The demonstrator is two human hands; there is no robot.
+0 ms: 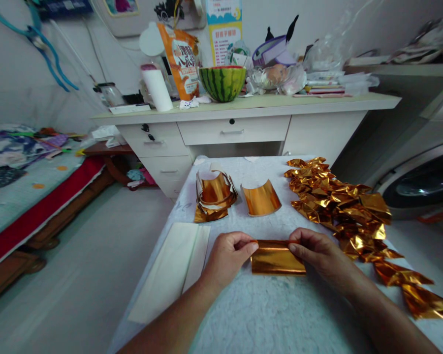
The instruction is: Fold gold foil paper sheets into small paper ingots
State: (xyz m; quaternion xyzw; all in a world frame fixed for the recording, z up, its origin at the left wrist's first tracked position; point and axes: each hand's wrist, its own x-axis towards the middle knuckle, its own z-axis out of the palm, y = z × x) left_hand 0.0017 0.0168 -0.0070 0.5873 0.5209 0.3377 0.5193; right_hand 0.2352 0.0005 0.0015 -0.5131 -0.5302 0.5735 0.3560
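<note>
A sheet of shiny gold foil paper [276, 261] lies in front of me, its far edge curled over. My left hand [233, 253] pinches its far left corner between thumb and fingers. At the far right corner, my right hand [312, 250] pinches the same edge. Just beyond stands a single curved gold foil sheet [262, 197]. To its left is a stack of curled gold foil sheets [214, 192]. Several folded gold foil pieces [332, 201] are heaped along the table's right side.
White paper strips [170, 270] lie on the left of the cloth-covered table [251, 314]. Behind stands a white desk [232, 129] with half a watermelon [222, 82] and an orange pouch [182, 64]. A bed [29, 182] is at left, a washing machine [421, 162] at right.
</note>
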